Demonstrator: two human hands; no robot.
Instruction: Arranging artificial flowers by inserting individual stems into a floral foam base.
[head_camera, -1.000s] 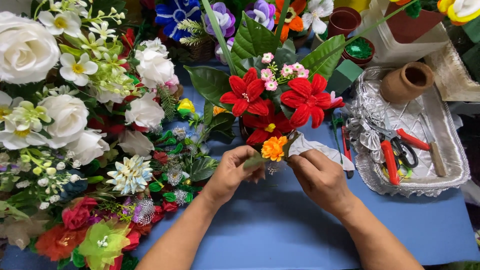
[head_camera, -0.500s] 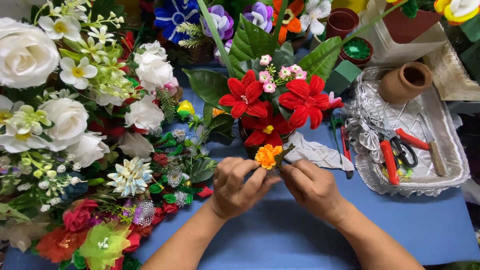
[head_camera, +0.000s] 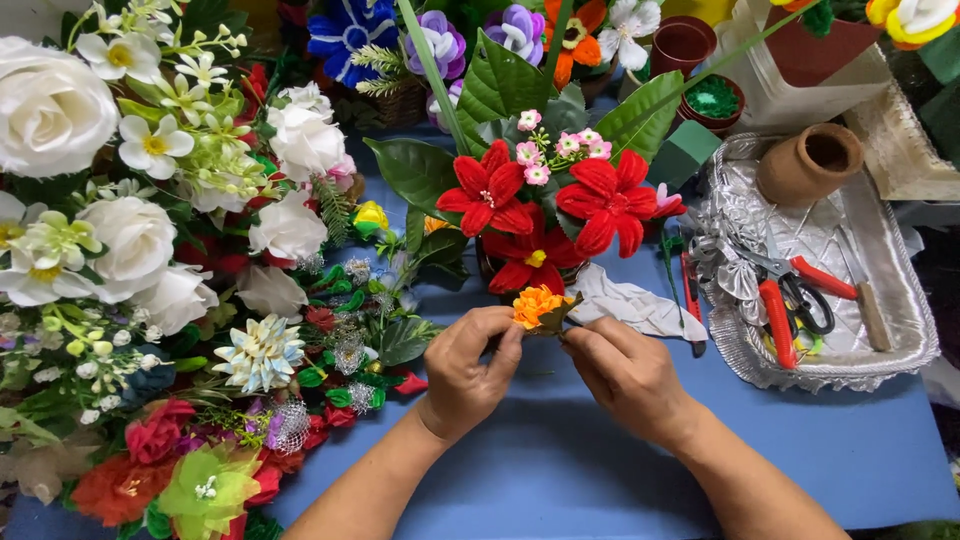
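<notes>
Near the middle of the blue worktop (head_camera: 600, 470), just in front of the red arrangement, a small orange flower (head_camera: 536, 303) is held up off the surface between both hands. The left hand (head_camera: 470, 365) has thumb and fingertips pinched together at the base of the bloom, and the right hand (head_camera: 625, 372) pinches the dark leaf or stem part just beside it; both are clamped on the flower.

It looks like an artificial bloom, so I judge it very light, with soft, crushable petals and probably a stiffer stem below. The safest hold seems low, at the base or on the stem, with the ruffled head left free; pinching the petals would likely flatten or fray them.

Just behind it stand three large red flowers (head_camera: 540, 210) with broad green leaves and a sprig of small pink blossoms (head_camera: 550, 150). A crumpled white cloth (head_camera: 640, 305) lies touching the worktop to the right of the hands. Further right, at the worktop's right edge, a silver foil tray (head_camera: 900, 300) holds red-handled scissors (head_camera: 790, 300) and a clay pot (head_camera: 805, 165). Along the left edge lies a heap of white roses (head_camera: 110, 240) and mixed coloured flowers, reaching down to the near left corner.
</notes>
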